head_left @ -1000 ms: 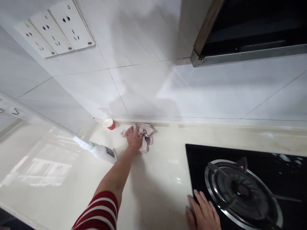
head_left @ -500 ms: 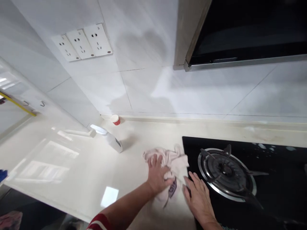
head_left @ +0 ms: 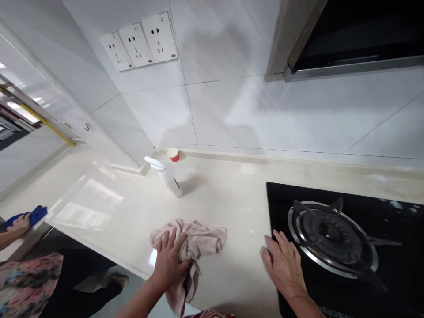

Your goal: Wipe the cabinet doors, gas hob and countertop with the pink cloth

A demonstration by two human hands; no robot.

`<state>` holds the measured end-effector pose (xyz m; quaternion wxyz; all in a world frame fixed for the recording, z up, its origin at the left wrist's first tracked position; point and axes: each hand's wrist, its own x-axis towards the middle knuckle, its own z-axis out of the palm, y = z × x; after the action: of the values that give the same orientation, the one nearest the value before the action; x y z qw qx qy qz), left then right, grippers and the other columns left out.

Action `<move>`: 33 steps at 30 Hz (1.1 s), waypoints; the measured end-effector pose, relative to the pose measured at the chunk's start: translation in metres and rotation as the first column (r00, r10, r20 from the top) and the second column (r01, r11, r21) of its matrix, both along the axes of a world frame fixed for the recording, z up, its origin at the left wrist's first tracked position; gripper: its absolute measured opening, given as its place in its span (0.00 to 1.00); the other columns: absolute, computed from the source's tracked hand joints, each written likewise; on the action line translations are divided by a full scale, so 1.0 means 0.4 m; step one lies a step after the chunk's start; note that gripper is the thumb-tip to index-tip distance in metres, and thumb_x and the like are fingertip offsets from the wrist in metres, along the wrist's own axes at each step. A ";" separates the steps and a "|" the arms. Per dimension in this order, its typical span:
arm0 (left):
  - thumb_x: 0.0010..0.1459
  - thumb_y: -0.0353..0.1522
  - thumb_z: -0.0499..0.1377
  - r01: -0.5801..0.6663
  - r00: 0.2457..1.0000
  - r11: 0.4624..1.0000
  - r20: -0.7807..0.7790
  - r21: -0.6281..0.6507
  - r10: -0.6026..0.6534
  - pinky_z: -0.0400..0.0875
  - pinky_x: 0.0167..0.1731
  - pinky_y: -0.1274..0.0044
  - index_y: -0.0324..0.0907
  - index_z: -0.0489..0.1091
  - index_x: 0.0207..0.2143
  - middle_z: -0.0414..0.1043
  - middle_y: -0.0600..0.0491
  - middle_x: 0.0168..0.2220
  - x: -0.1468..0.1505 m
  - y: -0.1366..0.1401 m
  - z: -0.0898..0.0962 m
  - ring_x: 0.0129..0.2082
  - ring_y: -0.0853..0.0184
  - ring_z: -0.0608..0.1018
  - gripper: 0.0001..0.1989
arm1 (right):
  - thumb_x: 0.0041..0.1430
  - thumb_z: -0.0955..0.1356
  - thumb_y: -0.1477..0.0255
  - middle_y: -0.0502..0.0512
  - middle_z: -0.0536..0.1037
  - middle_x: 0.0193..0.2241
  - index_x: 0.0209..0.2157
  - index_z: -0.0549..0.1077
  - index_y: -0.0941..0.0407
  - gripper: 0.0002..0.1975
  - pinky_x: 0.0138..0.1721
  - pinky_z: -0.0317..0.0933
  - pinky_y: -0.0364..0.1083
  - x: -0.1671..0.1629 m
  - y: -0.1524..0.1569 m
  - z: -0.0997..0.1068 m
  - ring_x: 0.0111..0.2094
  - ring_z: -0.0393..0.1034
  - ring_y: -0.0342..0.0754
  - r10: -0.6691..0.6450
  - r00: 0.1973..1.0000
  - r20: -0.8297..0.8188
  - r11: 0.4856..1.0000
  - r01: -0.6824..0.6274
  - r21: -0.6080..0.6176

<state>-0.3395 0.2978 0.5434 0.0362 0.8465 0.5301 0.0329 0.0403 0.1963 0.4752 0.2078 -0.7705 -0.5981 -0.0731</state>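
Observation:
My left hand point(head_left: 168, 261) lies with fingers spread on a crumpled pale pink cloth point(head_left: 202, 238), pressing it on the cream countertop point(head_left: 228, 203). A dark printed patch shows on the cloth below my thumb, and its lower end trails toward the front edge of the counter. At the left edge of the black gas stove point(head_left: 281, 207) rests my right hand point(head_left: 285, 267), open and holding nothing, left of the burner point(head_left: 331, 232). Beyond the cloth a white spray bottle point(head_left: 170, 182) stands upright.
A small red and white paper cup point(head_left: 173, 154) sits near the back wall. Wall sockets point(head_left: 139, 43) and a dark range hood point(head_left: 361, 35) are above. At far left another person's hand point(head_left: 19, 225) holds a blue cloth point(head_left: 38, 214) on the counter.
My left hand has drawn the pink cloth leftward and nearer, away from the stove edge. My right hand stays by the stove. The view has shifted left, bringing the other person's hand into sight.

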 end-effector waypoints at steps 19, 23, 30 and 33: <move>0.60 0.56 0.54 0.156 0.961 0.988 0.227 0.017 -0.156 0.44 0.63 0.49 0.56 0.70 0.58 0.52 0.48 0.70 0.783 0.463 -0.027 0.68 0.41 0.53 0.29 | 0.70 0.59 0.66 0.69 0.60 0.63 0.61 0.61 0.61 0.22 0.64 0.55 0.62 0.006 0.004 0.034 0.66 0.52 0.56 0.004 0.954 -0.300 0.982 0.053 0.182; 0.63 0.50 0.54 0.304 0.918 0.953 0.267 -0.003 -0.293 0.44 0.63 0.48 0.50 0.72 0.56 0.52 0.46 0.69 0.827 0.309 -0.044 0.69 0.41 0.50 0.24 | 0.70 0.59 0.66 0.70 0.56 0.64 0.63 0.58 0.60 0.24 0.64 0.52 0.65 0.005 -0.003 0.050 0.67 0.50 0.58 -0.005 0.919 -0.393 0.959 0.116 0.260; 0.59 0.43 0.57 0.487 0.828 0.872 0.299 0.037 -0.475 0.51 0.63 0.51 0.43 0.72 0.51 0.54 0.42 0.68 0.647 -0.039 -0.054 0.69 0.42 0.53 0.21 | 0.68 0.60 0.63 0.68 0.57 0.63 0.62 0.59 0.59 0.25 0.64 0.51 0.65 0.008 -0.013 0.060 0.66 0.50 0.59 0.089 0.938 -0.335 0.947 0.025 0.320; 0.56 0.43 0.60 0.550 0.780 0.834 0.326 0.051 -0.534 0.50 0.63 0.51 0.44 0.72 0.52 0.54 0.43 0.68 0.555 -0.157 -0.078 0.69 0.43 0.53 0.23 | 0.69 0.58 0.65 0.65 0.65 0.58 0.58 0.65 0.59 0.21 0.62 0.56 0.61 0.015 -0.023 0.057 0.61 0.57 0.56 0.173 0.942 -0.288 0.960 -0.096 0.263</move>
<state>-0.1176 0.2349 0.5122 0.1513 0.9444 0.2514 0.1485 0.0461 0.1871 0.4981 0.3966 -0.6977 -0.5965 -0.0109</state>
